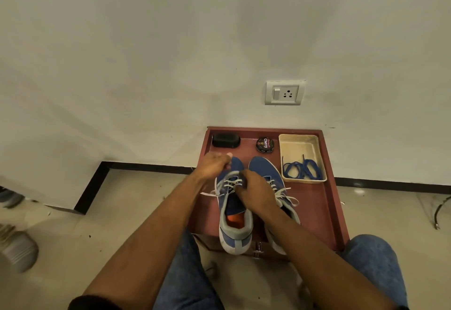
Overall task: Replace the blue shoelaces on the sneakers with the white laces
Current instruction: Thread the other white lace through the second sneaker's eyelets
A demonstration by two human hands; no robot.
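Observation:
Two blue sneakers stand side by side on a small reddish table (327, 212). The left sneaker (234, 222) has a white lace (230, 183) threaded through its eyelets, with one loose end trailing off to the left. My left hand (213, 167) grips the toe end of this shoe. Just right of the lacing, my right hand (256, 192) pinches the white lace. The right sneaker (266, 169) carries a white lace (284, 195) too, and my right arm hides its heel. The blue laces (301, 169) lie coiled in a cream tray (299, 145).
A black shoe brush (226, 140) and a round polish tin (265, 144) sit at the table's back edge, near the wall. A socket plate (284, 92) is on the wall above. Other shoes (17, 246) lie on the floor at far left. My knees flank the table.

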